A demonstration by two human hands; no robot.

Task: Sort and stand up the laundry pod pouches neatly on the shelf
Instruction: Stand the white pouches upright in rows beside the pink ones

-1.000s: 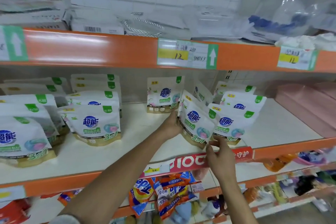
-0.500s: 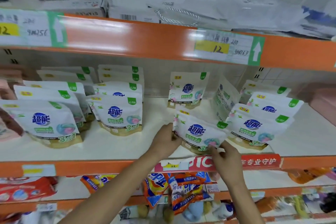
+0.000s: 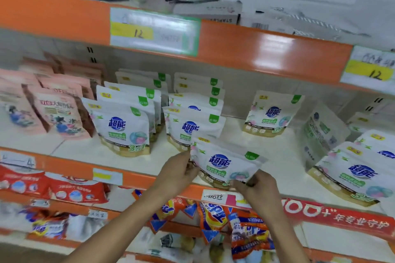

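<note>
Held pouch (image 3: 222, 164), centre: white plastic film, smooth, soft sheen, light creasing.
Standing pouches (image 3: 121, 128), 10 o'clock: same film, with a gold-printed base band.
Pink pouches (image 3: 55, 113), 9 o'clock: look matt; blurred.
Shelf edge (image 3: 267, 49), 12 o'clock: orange painted metal, glossy, bright glare patch.
Shelf deck (image 3: 267, 145), 2 o'clock: white, smooth, dull sheen.
Price tag (image 3: 154, 32), 11 o'clock: paper behind clear glossy plastic.
Sachets (image 3: 215, 215), 6 o'clock: orange film, shiny, crinkled.
Box (image 3: 209, 11), 12 o'clock, top: grey cardboard, matt.
</note>
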